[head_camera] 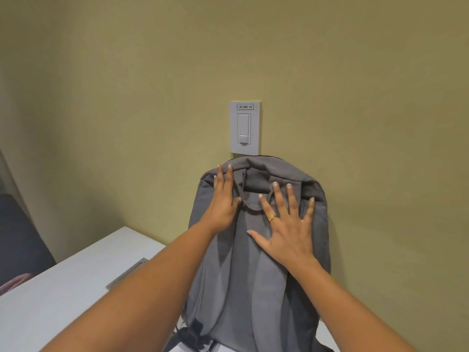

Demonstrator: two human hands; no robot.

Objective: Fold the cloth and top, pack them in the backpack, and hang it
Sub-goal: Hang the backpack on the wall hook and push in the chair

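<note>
Presses backpack (253,288) against wall (355,97) just below switch (245,128) with left hand (223,199) and right hand (286,232), fingers straight, gripping nothing. Shows no hook. Risks dropping backpack toward table (63,301) on release, or bumping switch.

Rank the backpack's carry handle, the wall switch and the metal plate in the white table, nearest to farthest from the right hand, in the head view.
1. carry handle, at the right hand index fingertip.
2. wall switch, straight above.
3. metal plate, far left, set in the table.
</note>
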